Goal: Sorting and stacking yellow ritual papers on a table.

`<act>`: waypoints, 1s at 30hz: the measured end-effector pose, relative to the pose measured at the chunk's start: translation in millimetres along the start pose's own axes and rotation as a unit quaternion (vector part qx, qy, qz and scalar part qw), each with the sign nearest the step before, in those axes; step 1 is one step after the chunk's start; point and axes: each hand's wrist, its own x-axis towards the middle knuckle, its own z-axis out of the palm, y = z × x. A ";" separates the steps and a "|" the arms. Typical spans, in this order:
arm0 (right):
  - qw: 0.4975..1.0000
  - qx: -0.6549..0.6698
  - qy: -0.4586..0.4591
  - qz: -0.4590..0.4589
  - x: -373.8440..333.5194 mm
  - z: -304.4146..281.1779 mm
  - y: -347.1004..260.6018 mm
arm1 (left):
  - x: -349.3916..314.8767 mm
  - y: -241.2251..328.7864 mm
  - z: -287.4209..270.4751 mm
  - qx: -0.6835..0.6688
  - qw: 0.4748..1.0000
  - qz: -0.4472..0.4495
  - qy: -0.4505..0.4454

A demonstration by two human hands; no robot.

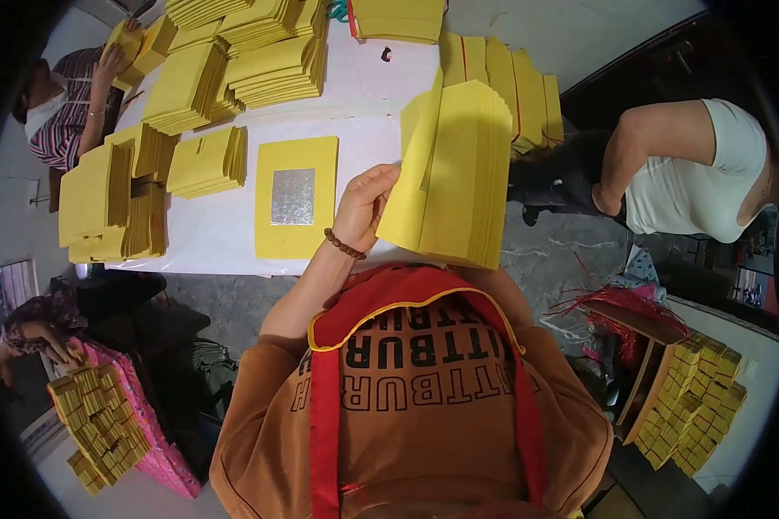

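A thick stack of yellow paper [469, 164] stands tilted up at the table's front edge, before my chest. My left hand [368, 201] is closed on the edge of its top yellow sheet [411, 173], which curls up away from the stack. Only a bit of my right forearm [504, 290] shows; that hand is hidden behind the stack. Left of my left hand, a single yellow sheet [325, 160] lies flat on the table, with a silver foil square [292, 197] on its middle.
White-covered table [363, 104] bears several piles of folded yellow paper [182, 86] at the left and back. More yellow bundles [519, 95] stand at the back right. One person [69, 104] handles yellow paper at far left; another person [684, 173] is at the right.
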 end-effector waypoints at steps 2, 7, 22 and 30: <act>1.000 -0.005 0.000 -0.003 3.8 3.3 -3.1 | -0.4 1.5 5.4 -0.011 1.000 -0.003 -0.006; 1.000 -0.010 0.008 -0.001 0.0 11.2 -0.2 | 0.2 1.3 2.3 -0.023 0.999 -0.002 -0.031; 0.999 -0.025 0.039 0.004 -6.3 40.8 -4.0 | 0.2 4.6 2.5 -0.030 0.996 -0.022 -0.086; 0.998 -0.034 0.055 0.006 -7.0 62.0 -7.7 | -2.0 13.5 1.9 -0.020 0.998 -0.024 -0.053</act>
